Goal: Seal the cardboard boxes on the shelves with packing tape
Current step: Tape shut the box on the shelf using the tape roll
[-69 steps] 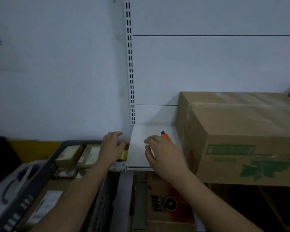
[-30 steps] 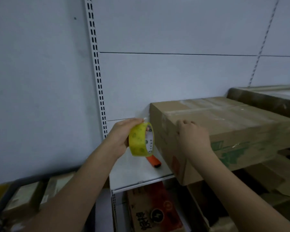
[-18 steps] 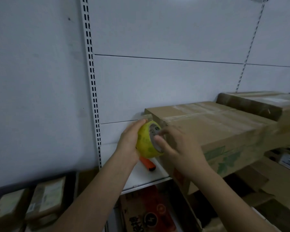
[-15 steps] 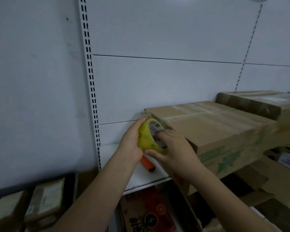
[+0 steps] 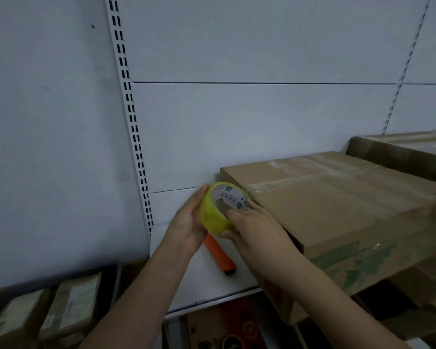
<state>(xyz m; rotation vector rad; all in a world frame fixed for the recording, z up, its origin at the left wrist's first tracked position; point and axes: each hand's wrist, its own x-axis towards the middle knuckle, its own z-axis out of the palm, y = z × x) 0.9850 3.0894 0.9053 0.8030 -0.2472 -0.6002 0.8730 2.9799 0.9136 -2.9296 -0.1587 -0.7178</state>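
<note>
A yellow roll of packing tape (image 5: 215, 215) is held up between both hands at the left end of a large cardboard box (image 5: 337, 205) with green print. My left hand (image 5: 189, 222) cups the roll's left side, fingers curled round its rim. My right hand (image 5: 252, 225) grips the roll from the right, with the thumb under it and fingers over its white core. Clear tape strips run across the box's top. The box sits on a white shelf (image 5: 212, 278).
An orange cutter (image 5: 219, 255) lies on the shelf below the hands. A second cardboard box (image 5: 400, 152) stands at the right behind the first. Small boxes (image 5: 68, 308) fill a bin at lower left. A slotted upright (image 5: 131, 122) runs up the white wall.
My left hand picked up the tape roll from the lower left and raised it to the box's left end. My right hand left the box and took hold of the roll.
</note>
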